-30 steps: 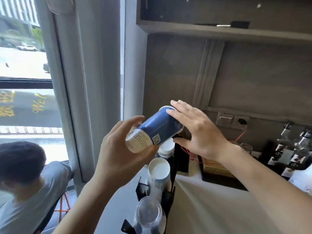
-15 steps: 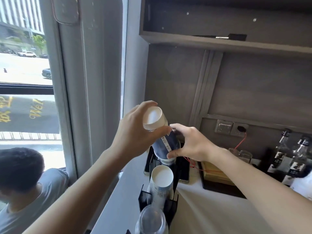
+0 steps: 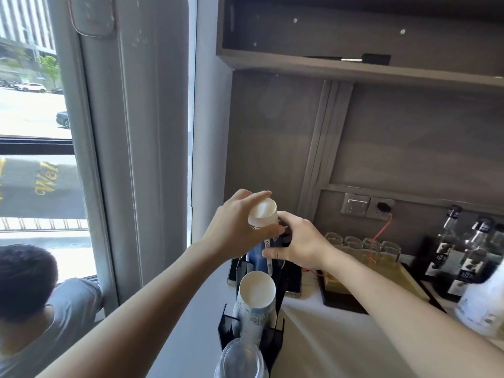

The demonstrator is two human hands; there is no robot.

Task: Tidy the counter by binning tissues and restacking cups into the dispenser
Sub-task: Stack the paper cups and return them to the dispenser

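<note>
A blue paper cup stack [image 3: 262,217] stands bottom-up over the far slot of the black cup dispenser [image 3: 276,334], its white base on top and its lower end inside the slot. My left hand [image 3: 236,230] grips the stack near its base. My right hand [image 3: 298,240] holds its blue side lower down. A second stack of white and pale-blue paper cups [image 3: 255,298] fills the middle slot. Clear plastic cups [image 3: 240,360] sit in the nearest slot.
A dark tray [image 3: 341,300] with glass jars [image 3: 362,245] stands at the back, with dark bottles [image 3: 463,257] and a white jug [image 3: 482,304] to the right. A phone [image 3: 293,282] lies behind the dispenser. A red cable hangs from the wall socket [image 3: 381,210]. A person sits at lower left.
The blue cup stack was tipped from lying sideways to upside-down and lowered into the dispenser's far slot. Both hands went down and forward with it.
</note>
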